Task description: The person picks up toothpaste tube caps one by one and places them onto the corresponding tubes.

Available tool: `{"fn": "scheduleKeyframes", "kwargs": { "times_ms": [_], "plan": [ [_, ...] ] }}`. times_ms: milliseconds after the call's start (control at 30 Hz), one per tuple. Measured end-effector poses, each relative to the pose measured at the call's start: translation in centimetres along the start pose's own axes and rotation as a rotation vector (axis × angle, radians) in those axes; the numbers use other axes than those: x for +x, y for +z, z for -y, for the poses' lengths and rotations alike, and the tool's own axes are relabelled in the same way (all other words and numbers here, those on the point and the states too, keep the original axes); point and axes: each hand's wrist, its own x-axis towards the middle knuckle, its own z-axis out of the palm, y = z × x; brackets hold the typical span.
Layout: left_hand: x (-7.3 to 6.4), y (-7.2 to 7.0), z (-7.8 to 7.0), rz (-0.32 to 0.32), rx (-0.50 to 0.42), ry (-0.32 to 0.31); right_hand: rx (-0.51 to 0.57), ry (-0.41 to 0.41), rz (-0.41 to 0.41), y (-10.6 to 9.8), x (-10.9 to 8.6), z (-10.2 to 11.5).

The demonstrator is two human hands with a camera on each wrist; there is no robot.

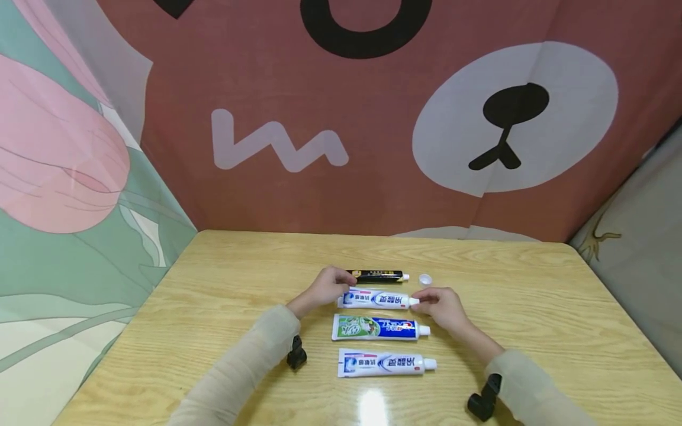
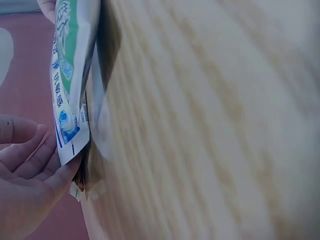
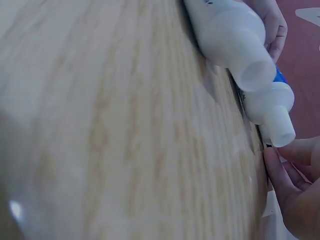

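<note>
Four toothpaste tubes lie in a column on the wooden table, nozzles to the right. My left hand holds the tail corner of the second one from the back, a white toothpaste tube. Its printed tail shows between my left thumb and fingers in the left wrist view. At the other end my right hand pinches the white cap of the same tube; the right wrist view mostly hides that cap behind nearer ones. Just behind lies a black toothpaste tube, close to my left fingertips.
In front of the held tube are a green and blue toothpaste tube and another white toothpaste tube. A small white round cap sits right of the black tube. A printed cloth hangs behind the table's far edge.
</note>
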Motion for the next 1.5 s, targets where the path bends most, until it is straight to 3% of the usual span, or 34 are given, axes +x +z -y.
{"fn": "scheduleKeyframes", "kwargs": {
  "times_ms": [300,500,700,767,900,1033,1167,1367,1500],
  "plan": [
    [-0.3,-0.2,0.5,-0.004,-0.019,-0.014,-0.077,-0.074,-0.031,-0.1,-0.1,0.1],
    [-0.7,-0.6,0.3,-0.016,-0.048,-0.013,-0.083,-0.065,-0.025,-0.4,-0.2,0.3],
    [-0.6,-1.7,0.1,-0.087,-0.100,0.003,-0.039,-0.062,-0.062,-1.9,0.1,0.0],
    [-0.3,-1.9,0.7,-0.111,-0.121,-0.005,-0.038,-0.074,-0.087,-2.5,0.4,-0.1],
    [-0.1,-2.2,0.9,-0.138,-0.194,-0.015,-0.038,-0.057,-0.121,-3.3,0.9,-0.3],
    [0.5,-2.2,1.2,-0.151,-0.207,-0.017,-0.069,-0.046,-0.128,-3.7,1.3,-0.3],
    [1.6,-2.2,1.3,-0.132,-0.149,-0.022,-0.116,-0.062,-0.109,-3.8,1.8,-0.5],
    [3.2,-2.0,0.9,-0.038,-0.012,-0.003,-0.141,-0.081,-0.086,-3.5,2.6,-1.1],
    [3.8,-1.8,0.7,0.011,0.004,-0.028,-0.149,-0.093,-0.086,-3.3,3.2,-1.5]
  ]
}}
